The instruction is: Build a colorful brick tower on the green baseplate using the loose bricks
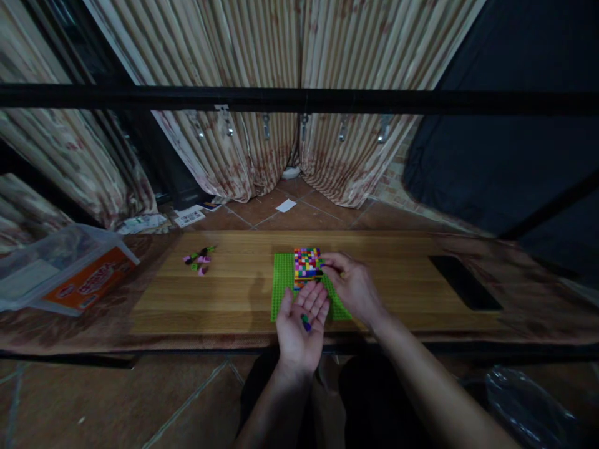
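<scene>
My left hand (303,324) is palm up with its fingers stretched out, just in front of a block of colourful building bricks (307,262). A few small bricks (306,322), green and blue-purple, lie loose on its palm. The brick block stands on a green studded baseplate (282,280), and the left fingertips cover part of its front. At the block's right edge my right hand (350,282) pinches with thumb and forefinger on what looks like a small green brick (322,263). Whether that brick touches the block I cannot tell.
Several loose pink, green and dark bricks (200,259) lie on the left of the wooden board (224,299). A clear plastic tub (98,249) with an orange label stands farther left. A dark flat slab (463,282) lies right. A black bar (299,100) crosses before the curtains.
</scene>
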`<state>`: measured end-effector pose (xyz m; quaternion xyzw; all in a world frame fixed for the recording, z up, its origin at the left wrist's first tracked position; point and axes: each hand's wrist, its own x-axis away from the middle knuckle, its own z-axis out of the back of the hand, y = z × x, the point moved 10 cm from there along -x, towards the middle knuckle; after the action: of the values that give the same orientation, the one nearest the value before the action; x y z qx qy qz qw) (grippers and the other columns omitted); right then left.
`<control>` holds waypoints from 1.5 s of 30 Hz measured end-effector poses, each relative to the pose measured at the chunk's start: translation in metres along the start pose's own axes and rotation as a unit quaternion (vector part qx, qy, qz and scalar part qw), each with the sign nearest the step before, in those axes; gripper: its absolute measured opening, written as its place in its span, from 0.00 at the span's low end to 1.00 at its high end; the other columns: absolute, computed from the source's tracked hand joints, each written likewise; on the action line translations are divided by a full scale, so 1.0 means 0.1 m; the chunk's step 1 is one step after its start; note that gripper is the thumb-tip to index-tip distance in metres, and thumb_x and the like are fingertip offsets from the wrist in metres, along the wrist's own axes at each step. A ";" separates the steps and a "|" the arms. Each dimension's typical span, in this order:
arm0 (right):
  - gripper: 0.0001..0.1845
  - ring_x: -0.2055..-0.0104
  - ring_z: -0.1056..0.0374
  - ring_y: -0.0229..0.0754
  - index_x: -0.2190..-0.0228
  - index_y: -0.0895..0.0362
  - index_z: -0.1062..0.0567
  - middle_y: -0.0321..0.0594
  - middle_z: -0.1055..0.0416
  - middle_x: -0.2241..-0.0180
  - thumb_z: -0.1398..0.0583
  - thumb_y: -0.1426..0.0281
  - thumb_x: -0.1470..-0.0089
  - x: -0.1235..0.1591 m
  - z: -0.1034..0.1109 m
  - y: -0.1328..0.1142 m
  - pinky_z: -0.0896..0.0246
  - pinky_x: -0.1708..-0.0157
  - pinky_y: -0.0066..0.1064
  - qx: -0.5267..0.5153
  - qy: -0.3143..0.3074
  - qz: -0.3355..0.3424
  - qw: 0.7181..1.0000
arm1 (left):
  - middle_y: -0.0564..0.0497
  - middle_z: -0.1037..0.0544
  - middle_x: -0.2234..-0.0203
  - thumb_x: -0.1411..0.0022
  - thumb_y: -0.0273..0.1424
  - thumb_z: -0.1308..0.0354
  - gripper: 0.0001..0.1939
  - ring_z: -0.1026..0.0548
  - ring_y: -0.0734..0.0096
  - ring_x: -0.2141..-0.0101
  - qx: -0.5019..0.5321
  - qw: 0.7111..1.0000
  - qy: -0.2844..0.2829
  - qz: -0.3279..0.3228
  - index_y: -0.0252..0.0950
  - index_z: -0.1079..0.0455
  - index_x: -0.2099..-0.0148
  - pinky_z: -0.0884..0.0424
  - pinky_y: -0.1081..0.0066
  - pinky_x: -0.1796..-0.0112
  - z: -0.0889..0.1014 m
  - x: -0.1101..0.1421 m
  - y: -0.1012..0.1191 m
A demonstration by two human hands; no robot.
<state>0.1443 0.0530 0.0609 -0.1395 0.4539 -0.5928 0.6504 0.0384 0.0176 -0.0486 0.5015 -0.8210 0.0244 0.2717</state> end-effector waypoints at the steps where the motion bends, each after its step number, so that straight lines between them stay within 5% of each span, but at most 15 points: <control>1: 0.10 0.63 0.29 0.40 0.61 0.56 0.24 0.40 0.26 0.65 0.43 0.75 0.44 -0.03 -0.02 -0.03 0.36 0.60 0.32 0.025 -0.009 0.016 1.000 | 0.38 0.23 0.58 0.37 0.42 0.50 0.22 0.24 0.62 0.57 0.002 1.000 0.003 -0.002 0.27 0.25 0.59 0.30 0.66 0.52 0.01 0.00 0.01; 8: 0.12 0.67 0.33 0.39 0.72 0.56 0.25 0.39 0.29 0.70 0.46 0.76 0.42 -0.11 -0.25 -0.17 0.39 0.64 0.29 0.153 -0.106 0.120 0.975 | 0.39 0.23 0.61 0.38 0.42 0.49 0.22 0.24 0.65 0.61 0.013 1.000 0.005 -0.016 0.26 0.25 0.60 0.28 0.68 0.56 0.02 -0.02 0.04; 16: 0.11 0.64 0.30 0.41 0.67 0.55 0.22 0.40 0.26 0.66 0.45 0.75 0.43 -0.12 -0.26 -0.14 0.36 0.62 0.31 0.142 -0.091 0.144 0.975 | 0.40 0.23 0.62 0.38 0.41 0.48 0.21 0.24 0.66 0.62 0.022 1.000 0.010 -0.018 0.27 0.25 0.60 0.27 0.69 0.58 0.02 -0.01 0.04; 22: 0.12 0.61 0.27 0.43 0.60 0.52 0.23 0.39 0.23 0.63 0.44 0.73 0.45 -0.05 -0.17 -0.01 0.33 0.57 0.36 0.087 -0.030 0.097 0.991 | 0.40 0.23 0.64 0.37 0.41 0.48 0.21 0.25 0.68 0.65 0.024 0.999 0.011 -0.021 0.26 0.25 0.60 0.28 0.70 0.60 0.02 0.00 0.06; 31: 0.12 0.63 0.30 0.44 0.62 0.54 0.23 0.42 0.25 0.64 0.42 0.63 0.46 0.06 0.10 0.27 0.35 0.61 0.37 0.026 0.091 -0.016 0.995 | 0.41 0.23 0.64 0.37 0.40 0.48 0.20 0.25 0.68 0.65 0.022 0.999 0.018 -0.022 0.27 0.25 0.61 0.28 0.70 0.61 0.02 0.01 0.06; 37: 0.22 0.53 0.32 0.49 0.57 0.55 0.25 0.45 0.26 0.56 0.37 0.59 0.53 0.04 -0.15 0.71 0.38 0.52 0.44 -0.092 0.103 -0.152 0.979 | 0.41 0.23 0.65 0.37 0.40 0.48 0.20 0.25 0.68 0.65 0.019 0.999 0.020 -0.025 0.27 0.25 0.61 0.28 0.71 0.62 0.02 0.02 0.06; 45: 0.21 0.59 0.29 0.45 0.62 0.56 0.24 0.42 0.23 0.61 0.33 0.64 0.62 0.03 -0.38 0.79 0.35 0.53 0.43 -0.282 0.101 -0.212 0.930 | 0.42 0.23 0.66 0.38 0.40 0.48 0.19 0.25 0.69 0.66 0.025 0.999 0.016 -0.023 0.27 0.25 0.61 0.28 0.70 0.62 0.01 0.01 0.05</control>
<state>0.1662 0.0837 -0.0177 -0.3500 0.6252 -0.5756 0.3941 0.0333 0.0184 -0.0480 0.5262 -0.8041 0.0462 0.2727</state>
